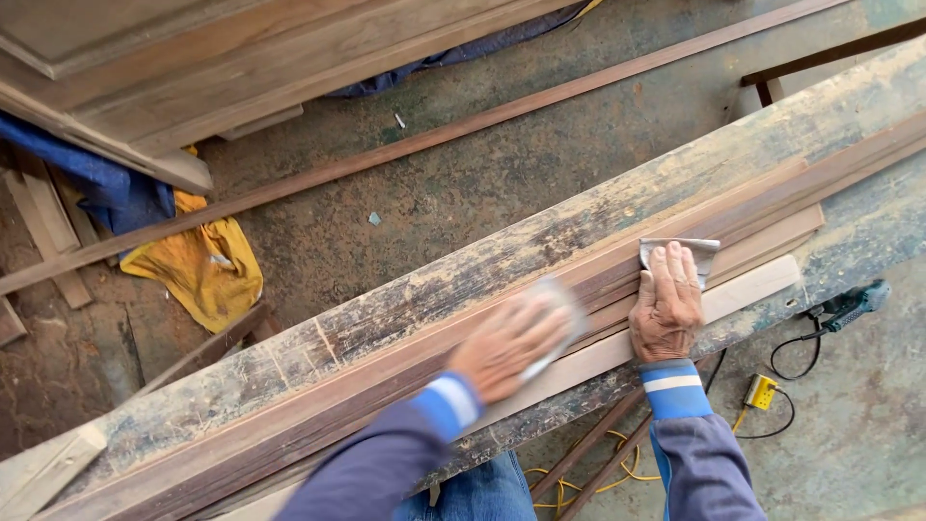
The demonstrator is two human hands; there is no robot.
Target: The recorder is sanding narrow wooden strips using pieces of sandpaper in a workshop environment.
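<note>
Pressing flat-open on grey sandpaper [696,253], the right hand [666,307] steadies the long, stiff, likely light wooden strip [405,371], while at its 9 o'clock the blurred left hand [506,345] grips another limp sheet [559,307].

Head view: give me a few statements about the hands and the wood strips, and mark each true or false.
1. The left hand is blurred, a pale sheet under it. True.
2. The right hand is lifted off the wood strips. False: it presses flat on them, fingers on a folded grey sheet.
3. A yellow cloth lies on the floor. True.
4. The power tool lies on the bench. False: on the floor.
</note>
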